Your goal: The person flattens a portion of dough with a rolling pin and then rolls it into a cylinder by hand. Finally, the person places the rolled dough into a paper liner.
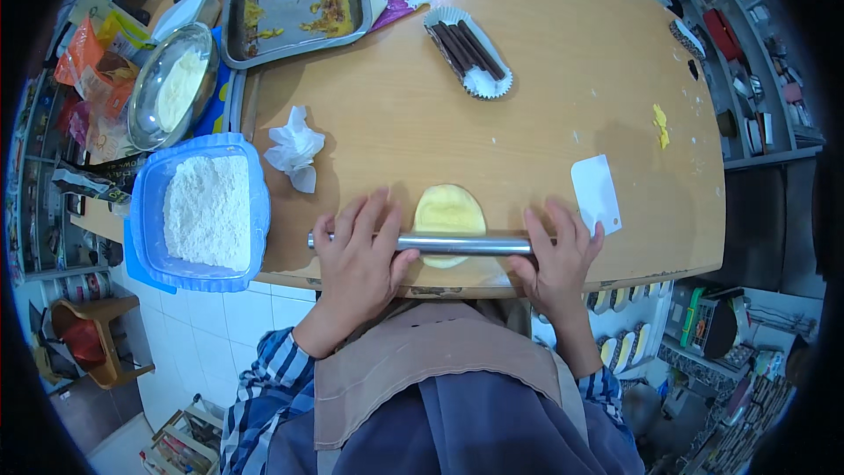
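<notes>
A flat oval of pale yellow dough [450, 208] lies on the table near its front edge. Across its lower part rests a metal rolling pin [466, 245], level from left to right. My left hand [359, 251] holds the pin's left end, fingers over the top and thumb along the near side. At the other end, my right hand [559, 259] has its fingers over the pin in the same way. Both hands are beside the dough, not on it. Right of my right hand lies a white dough scraper [598, 196].
A blue tub [262, 211] of white flour stands at the left, with a crumpled tissue [296, 148] beside it. Farther off are a metal bowl [204, 88], a smeared baking tray [294, 54] and dark chocolate sticks [470, 46] in a paper case. Yellow scraps [661, 127] lie at the right.
</notes>
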`<state>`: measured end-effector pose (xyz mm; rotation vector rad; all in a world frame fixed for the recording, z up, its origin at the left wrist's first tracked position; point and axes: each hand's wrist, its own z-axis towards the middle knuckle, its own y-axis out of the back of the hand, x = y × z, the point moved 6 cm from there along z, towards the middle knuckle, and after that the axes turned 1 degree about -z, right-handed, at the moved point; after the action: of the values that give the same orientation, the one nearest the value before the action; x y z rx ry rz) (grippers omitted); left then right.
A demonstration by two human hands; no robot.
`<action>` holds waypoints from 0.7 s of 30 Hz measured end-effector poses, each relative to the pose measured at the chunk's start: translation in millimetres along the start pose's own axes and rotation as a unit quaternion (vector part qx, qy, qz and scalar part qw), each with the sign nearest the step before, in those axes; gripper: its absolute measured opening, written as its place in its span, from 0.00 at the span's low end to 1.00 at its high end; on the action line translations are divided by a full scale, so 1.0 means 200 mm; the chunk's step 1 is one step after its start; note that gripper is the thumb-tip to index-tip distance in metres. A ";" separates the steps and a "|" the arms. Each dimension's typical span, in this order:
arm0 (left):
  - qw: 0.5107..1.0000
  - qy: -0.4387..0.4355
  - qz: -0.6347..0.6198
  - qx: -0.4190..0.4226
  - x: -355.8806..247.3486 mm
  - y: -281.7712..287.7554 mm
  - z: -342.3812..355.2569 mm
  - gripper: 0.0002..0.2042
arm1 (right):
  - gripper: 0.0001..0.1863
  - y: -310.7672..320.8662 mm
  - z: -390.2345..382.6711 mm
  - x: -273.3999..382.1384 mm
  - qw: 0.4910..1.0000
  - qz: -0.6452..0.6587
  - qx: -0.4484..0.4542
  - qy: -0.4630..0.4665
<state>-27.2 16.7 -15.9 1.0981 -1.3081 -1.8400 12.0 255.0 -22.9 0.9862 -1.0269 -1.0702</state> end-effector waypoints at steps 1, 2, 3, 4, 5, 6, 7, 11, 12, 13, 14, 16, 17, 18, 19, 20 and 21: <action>0.999 -0.001 0.036 -0.019 0.00 0.00 0.03 0.28 | 0.34 0.00 0.05 0.00 0.999 -0.022 0.014 -0.022; 0.999 0.000 0.037 -0.021 0.01 0.00 0.07 0.28 | 0.35 0.00 0.09 -0.02 0.998 -0.044 0.027 -0.043; 0.999 0.008 0.049 -0.016 0.03 -0.01 0.12 0.31 | 0.36 -0.01 0.13 -0.03 0.997 -0.042 0.041 -0.057; 0.998 0.018 0.063 -0.011 0.04 -0.02 0.16 0.35 | 0.36 -0.02 0.17 -0.04 0.997 -0.040 0.040 -0.054; 0.998 0.032 0.057 -0.006 0.06 -0.03 0.19 0.35 | 0.36 -0.02 0.21 -0.04 0.997 -0.050 0.026 -0.056; 0.998 0.036 0.060 -0.007 0.07 -0.02 0.24 0.35 | 0.36 -0.01 0.25 -0.05 0.997 -0.058 0.012 -0.058; 0.996 0.040 0.077 -0.015 0.07 -0.02 0.29 0.34 | 0.36 -0.03 0.29 -0.07 0.997 -0.059 0.010 -0.055; 0.993 0.060 0.094 -0.033 0.10 -0.06 0.44 0.32 | 0.33 -0.05 0.37 -0.14 0.995 -0.047 -0.086 -0.035; 0.993 0.062 0.095 -0.035 0.10 -0.07 0.46 0.32 | 0.32 -0.04 0.37 -0.14 0.991 -0.042 -0.126 -0.019; 0.992 0.082 0.090 -0.030 0.11 -0.09 0.48 0.31 | 0.32 -0.05 0.36 -0.15 0.991 -0.040 -0.127 -0.017; 0.991 0.101 0.085 -0.026 0.13 -0.09 0.49 0.31 | 0.30 -0.04 0.33 -0.13 0.988 0.009 -0.153 0.019; 0.990 0.115 0.083 0.004 0.15 -0.11 0.52 0.30 | 0.29 -0.01 0.29 -0.11 0.981 0.057 -0.178 0.052; 0.988 0.129 0.080 0.034 0.16 -0.13 0.53 0.29 | 0.29 0.00 0.28 -0.08 0.981 0.087 -0.145 0.096; 0.988 0.127 0.078 0.034 0.16 -0.13 0.54 0.29 | 0.28 0.00 0.27 -0.05 0.977 0.116 -0.110 0.141; 0.988 0.131 0.075 0.024 0.16 -0.11 0.55 0.26 | 0.26 -0.02 0.27 -0.06 0.978 0.094 -0.102 0.157; 0.988 0.135 0.071 0.014 0.16 -0.10 0.57 0.23 | 0.26 -0.02 0.28 -0.07 0.978 0.092 -0.101 0.155; 0.989 0.133 0.069 0.014 0.17 -0.11 0.59 0.23 | 0.25 -0.04 0.32 -0.08 0.986 0.085 -0.050 0.134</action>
<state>-147.6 45.7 -26.2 1.1903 -1.2222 -1.5201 -53.3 261.8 -18.5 0.9148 -0.8127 -0.8160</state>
